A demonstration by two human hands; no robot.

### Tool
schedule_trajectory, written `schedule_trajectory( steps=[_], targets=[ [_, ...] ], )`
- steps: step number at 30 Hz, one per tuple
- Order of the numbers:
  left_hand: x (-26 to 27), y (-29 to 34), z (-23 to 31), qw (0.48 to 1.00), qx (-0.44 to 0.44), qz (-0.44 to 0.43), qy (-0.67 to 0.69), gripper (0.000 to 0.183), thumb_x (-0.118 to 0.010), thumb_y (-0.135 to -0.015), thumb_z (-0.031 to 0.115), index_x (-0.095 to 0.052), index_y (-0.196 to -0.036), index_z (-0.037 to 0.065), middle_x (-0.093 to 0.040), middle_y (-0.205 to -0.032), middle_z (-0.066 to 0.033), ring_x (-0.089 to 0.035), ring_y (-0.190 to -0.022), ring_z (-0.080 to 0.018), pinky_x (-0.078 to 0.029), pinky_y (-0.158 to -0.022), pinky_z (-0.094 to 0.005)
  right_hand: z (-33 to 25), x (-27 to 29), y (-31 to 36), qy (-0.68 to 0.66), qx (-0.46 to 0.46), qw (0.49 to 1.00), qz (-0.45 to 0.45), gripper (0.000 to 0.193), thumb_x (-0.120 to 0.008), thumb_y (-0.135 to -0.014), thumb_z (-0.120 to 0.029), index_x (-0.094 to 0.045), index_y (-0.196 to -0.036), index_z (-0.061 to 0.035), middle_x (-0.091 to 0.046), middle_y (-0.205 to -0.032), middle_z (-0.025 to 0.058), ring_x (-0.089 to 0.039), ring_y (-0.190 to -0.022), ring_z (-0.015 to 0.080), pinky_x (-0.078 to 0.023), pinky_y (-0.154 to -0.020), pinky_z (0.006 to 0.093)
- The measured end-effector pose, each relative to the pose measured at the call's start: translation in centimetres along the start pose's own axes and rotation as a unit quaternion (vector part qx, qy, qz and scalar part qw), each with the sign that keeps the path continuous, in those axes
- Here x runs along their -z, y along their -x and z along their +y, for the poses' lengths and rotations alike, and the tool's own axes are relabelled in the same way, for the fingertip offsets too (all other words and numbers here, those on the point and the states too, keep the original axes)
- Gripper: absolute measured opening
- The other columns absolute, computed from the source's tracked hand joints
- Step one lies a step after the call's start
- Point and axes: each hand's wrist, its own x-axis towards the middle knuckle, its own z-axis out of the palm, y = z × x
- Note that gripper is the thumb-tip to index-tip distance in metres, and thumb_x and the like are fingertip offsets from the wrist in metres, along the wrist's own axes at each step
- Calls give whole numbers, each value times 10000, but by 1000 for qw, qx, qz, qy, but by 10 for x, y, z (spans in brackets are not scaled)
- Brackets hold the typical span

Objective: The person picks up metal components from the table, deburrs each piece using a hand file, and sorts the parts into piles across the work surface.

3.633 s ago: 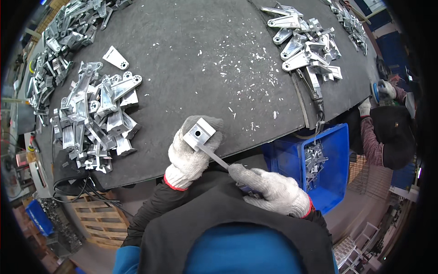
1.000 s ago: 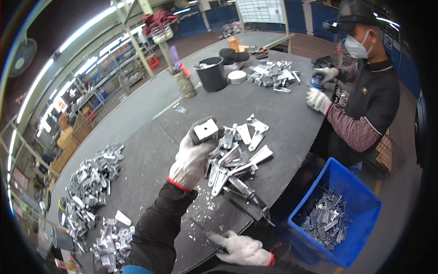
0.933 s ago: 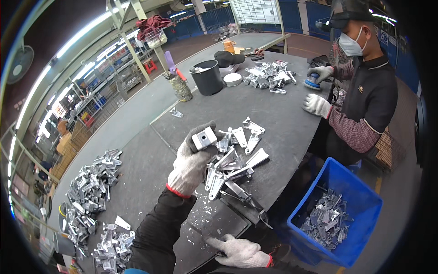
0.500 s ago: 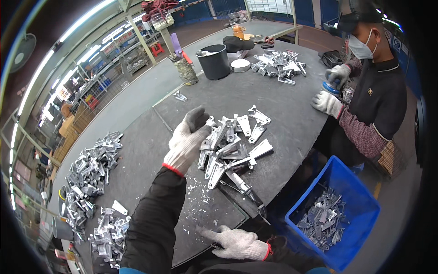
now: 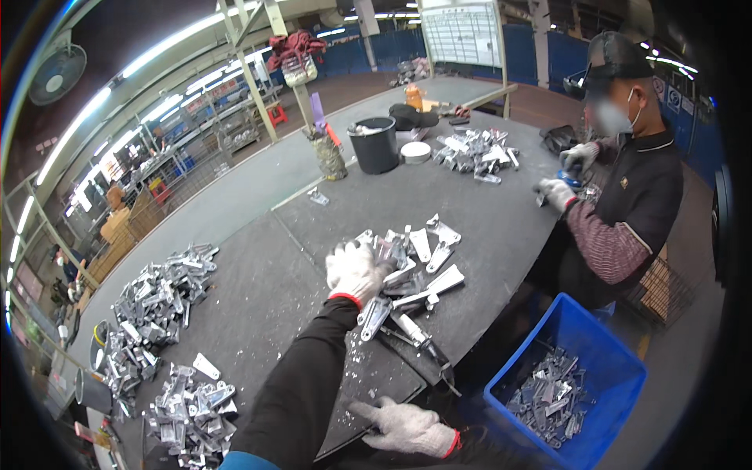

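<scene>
My left hand (image 5: pixel 356 271), in a whitish knit glove with a red cuff, is on the left side of a pile of silver metal brackets (image 5: pixel 421 244). Its fingers reach in among the pieces and are mostly hidden; whether they grip one cannot be seen. At the table's near edge my right hand (image 5: pixel 409 428), gloved alike, has its forefinger stretched out and thumb apart, with nothing visible in it. A slim silver hand tool with a dark end (image 5: pixel 423 341) lies at the pile's near side, close to pale shavings on the dark tabletop (image 5: pixel 274 313).
More bracket heaps lie at the left (image 5: pixel 160 294), near left (image 5: pixel 188 411) and far right (image 5: pixel 476 153). A black bucket (image 5: pixel 374 146) stands at the back. Below the right edge is a blue bin (image 5: pixel 611 376) holding metal parts. A masked co-worker (image 5: pixel 638 196) handles a blue tool opposite.
My left hand has come down from the pile's upper left onto the pieces, its fingers now among them. My right hand stays near the table edge. The view has tilted upward somewhat.
</scene>
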Motion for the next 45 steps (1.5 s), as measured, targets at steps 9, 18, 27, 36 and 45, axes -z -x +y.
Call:
schedule_trajectory(
  steps=[9, 18, 27, 36, 45],
  targets=[
    [31, -3, 3, 987, 7, 59, 152, 397, -721, -908, 444, -731, -1163, 140, -717, -1148, -133, -643, -1159, -334, -479, -1003, -472, -23, 15, -5, 41, -62, 997, -9, 764, -634, -964, -414, -284, -1636, -309, -562, -1147, 343, -688, -883, 482, -599, -791, 519],
    [-9, -10, -12, 961, -4, 81, 266, 147, -732, -919, 177, -751, -1052, 118, -751, -1041, -80, -726, -946, -263, -571, -851, -411, -31, 16, 3, -15, -40, 998, 40, 757, -697, -898, -360, -397, -1584, -246, -539, -1272, 376, -671, -1024, 509, -559, -873, 559],
    [117, 118, -51, 684, -177, 312, 635, 206, -719, -937, -39, -611, -1107, 5, -649, -1188, -153, -636, -1087, -194, -525, -927, -316, -33, 24, 4, -21, -72, 997, 4, 772, -709, -886, -329, -387, -1586, -281, -544, -1257, 327, -664, -1030, 486, -555, -862, 549],
    [152, 177, -82, 633, -86, 340, 690, 422, -849, -888, 225, -588, -1164, 41, -648, -1022, -91, -674, -918, -186, -596, -774, -342, -38, 21, -4, 7, -97, 994, -41, 828, -694, -939, -467, -271, -1644, -373, -549, -1256, 328, -665, -1038, 465, -562, -912, 469],
    [164, 204, -96, 581, -112, 327, 737, 375, -754, -937, 204, -623, -1221, -3, -679, -1085, -184, -708, -1016, -328, -608, -899, -476, -27, 2, -3, 8, -77, 997, 20, 829, -752, -901, -450, -351, -1619, -343, -594, -1177, 285, -665, -1018, 439, -559, -891, 455]
  ],
)
